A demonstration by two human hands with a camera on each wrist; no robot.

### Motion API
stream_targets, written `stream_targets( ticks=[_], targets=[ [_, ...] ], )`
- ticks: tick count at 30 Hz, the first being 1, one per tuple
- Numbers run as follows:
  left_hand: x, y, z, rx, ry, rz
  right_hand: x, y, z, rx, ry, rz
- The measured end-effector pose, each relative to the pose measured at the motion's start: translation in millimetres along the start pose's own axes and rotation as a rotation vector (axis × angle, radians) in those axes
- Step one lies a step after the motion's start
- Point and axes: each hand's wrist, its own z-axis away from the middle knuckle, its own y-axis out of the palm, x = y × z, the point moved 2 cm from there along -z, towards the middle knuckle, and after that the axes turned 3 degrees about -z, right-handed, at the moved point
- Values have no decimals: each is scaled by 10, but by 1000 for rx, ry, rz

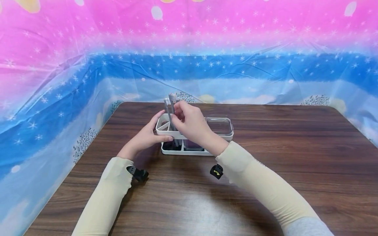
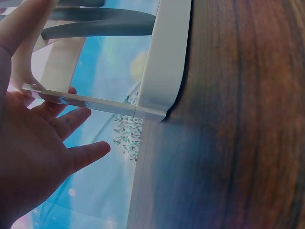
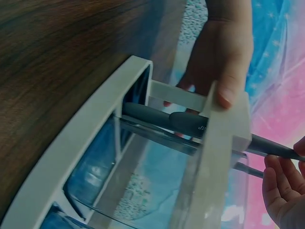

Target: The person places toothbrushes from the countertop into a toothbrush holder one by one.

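A white two-tier toothbrush holder [image 1: 172, 152] stands on the table. My left hand [image 1: 144, 136] grips its left end, thumb on the front of the upper rim [image 3: 217, 157] and fingers spread around the side and behind. Two grey toothbrushes stand upright through the upper tier's left section, bristles up. My right hand [image 1: 193, 123] pinches one toothbrush [image 3: 274, 147] high on its handle; the other toothbrush [image 1: 166, 104] leans close beside it. The handles reach down into the dark lower left compartment [image 1: 171, 146]. The right hand hides the middle of the upper tier in the head view.
A clear cup [image 1: 220, 126] sits in the upper tier's right side. Below is a clear container [image 1: 193, 145] in the lower tier. Around the brown wooden table [image 1: 289, 164] hangs a pink and blue snowflake-print cloth [image 1: 206, 65], close behind the holder.
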Motion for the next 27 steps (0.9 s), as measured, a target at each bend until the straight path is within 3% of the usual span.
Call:
stream_targets(
  ticks=[8, 27],
  targets=[
    [-2, 9, -18, 15, 25, 66, -76, 74, 45, 24, 3, -1],
    [3, 9, -18, 9, 27, 63, -129, 118, 135, 47, 5, 41]
  ],
)
